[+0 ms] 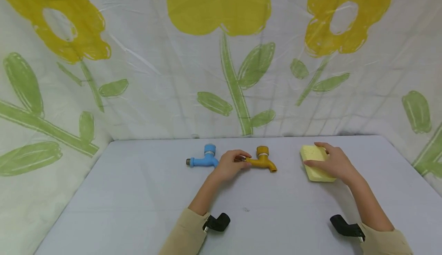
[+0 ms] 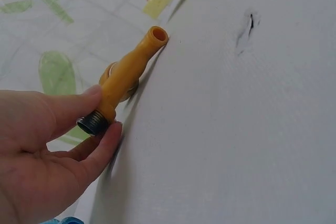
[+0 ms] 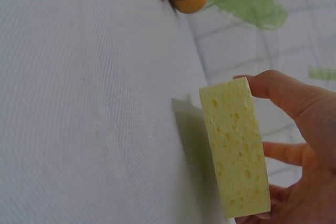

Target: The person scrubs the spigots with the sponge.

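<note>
Yellow faucet, head view: on the white table, right of the blue faucet; its long axis runs roughly left to right, threaded end leftward, spout mouth toward the right and near side, knob toward the flowered backdrop.
Left hand: thumb and fingers pinch the threaded end.
Sponge: farther right, well apart from that spout; long axis runs far to near, the far end leaning left.
Right hand: grips the block between thumb and fingers.
Spout, left wrist view: round mouth points away from the palm, body slanting up from the thread.
Faucet feel: probably plastic, so light, stiff and slightly slippery; the thread gives bite, though mid-body would likely balance better.
Faucet weight: cannot tell whether it is wholly off the surface.
Porous side, right wrist view: narrow face toward the camera, long axis near upright, digits behind it.
Sponge feel: likely very light and soft; opposite edges suit a gentle pinch, hard squeezing may dent it.
</note>
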A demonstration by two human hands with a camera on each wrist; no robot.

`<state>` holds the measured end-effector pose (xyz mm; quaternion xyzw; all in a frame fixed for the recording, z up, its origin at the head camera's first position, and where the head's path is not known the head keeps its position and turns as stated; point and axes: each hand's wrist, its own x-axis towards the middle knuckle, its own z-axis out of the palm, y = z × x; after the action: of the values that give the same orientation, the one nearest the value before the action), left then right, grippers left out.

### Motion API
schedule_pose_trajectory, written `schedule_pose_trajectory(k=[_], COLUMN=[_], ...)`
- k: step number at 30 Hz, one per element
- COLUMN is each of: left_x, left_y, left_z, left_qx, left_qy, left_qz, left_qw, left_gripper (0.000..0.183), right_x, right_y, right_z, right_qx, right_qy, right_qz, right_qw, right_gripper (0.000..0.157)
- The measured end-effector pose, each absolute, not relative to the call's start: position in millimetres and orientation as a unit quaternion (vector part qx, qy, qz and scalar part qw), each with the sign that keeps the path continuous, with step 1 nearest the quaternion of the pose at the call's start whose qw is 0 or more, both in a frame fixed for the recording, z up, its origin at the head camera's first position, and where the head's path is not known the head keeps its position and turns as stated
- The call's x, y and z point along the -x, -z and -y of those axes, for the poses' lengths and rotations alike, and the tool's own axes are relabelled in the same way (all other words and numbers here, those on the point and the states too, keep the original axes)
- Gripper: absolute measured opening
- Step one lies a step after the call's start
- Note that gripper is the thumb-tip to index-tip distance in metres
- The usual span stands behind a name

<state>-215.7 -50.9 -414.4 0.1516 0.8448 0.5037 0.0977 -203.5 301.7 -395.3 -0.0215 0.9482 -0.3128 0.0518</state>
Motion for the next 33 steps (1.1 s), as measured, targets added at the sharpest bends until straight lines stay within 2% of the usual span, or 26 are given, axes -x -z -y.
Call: schedule_pose_trajectory(k=[14,33], left_x=[217,215], left_y=[418,404], left_z=[50,51], left_qx=[-0.115,-0.103], left_qy=[-0.558,-0.678], left_qz=[-0.819,-0.723], left_qw=[0.068,0.087], left_gripper=[0.024,0.033], right_x=[199,183], right_y=[380,357], right_z=[-283,-253], right_qx=[0.027,0.063], right_qy=[0.312,0.322], right_qz=[-0.948,-0.944], right_qw=[0.056,0.03], right_gripper=[0.094,0.091])
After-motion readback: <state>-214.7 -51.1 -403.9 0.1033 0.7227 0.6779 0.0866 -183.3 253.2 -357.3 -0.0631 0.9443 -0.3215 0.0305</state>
